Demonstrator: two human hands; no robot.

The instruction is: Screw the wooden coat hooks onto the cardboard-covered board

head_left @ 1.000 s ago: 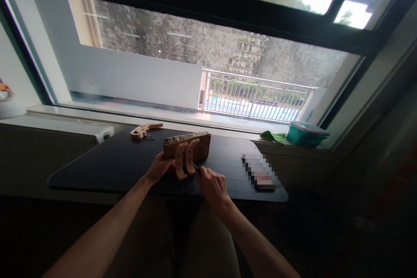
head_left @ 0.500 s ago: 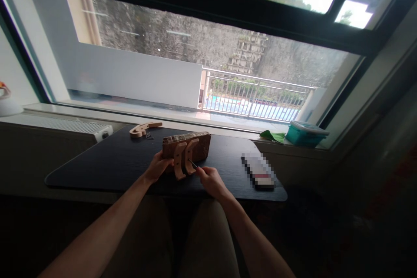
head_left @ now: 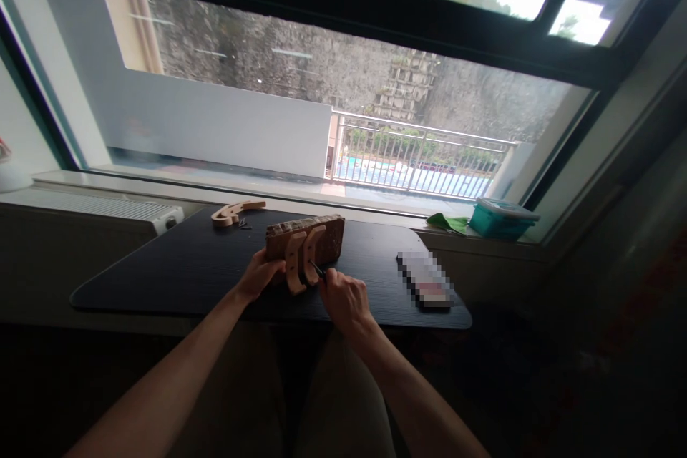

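Just below the middle of the frame, a reddish-brown rectangular block with a rough, paler top edge (head_left: 330,237) stands tilted on a black, round-cornered surface (head_left: 161,268). Against its near face are two curved, light-wood pieces with small dark holes, side by side: the left curved piece (head_left: 293,268) and the right curved piece (head_left: 311,250).

The left hand (head_left: 258,275), left of centre, has its fingers grasping the block by its left end, the thumb towards the near side. The right hand (head_left: 344,297), lower and right of centre, has its fingers closed round a thin, dark, rod-like tool (head_left: 318,270). The tool slants up and left to the right curved piece, its tip at or very near a hole; whether it sits inside cannot be told.

Farther back on the surface, left of centre, lies another curved light-wood piece (head_left: 236,212), with a few small dark metal screws (head_left: 244,224) just beside it. A pixelated, flat oblong item with a dark edge (head_left: 425,280) lies towards the surface's right end. At the right of the frame, a teal box with a pale lid (head_left: 503,220) sits on the windowsill beside a flat green piece (head_left: 448,223).
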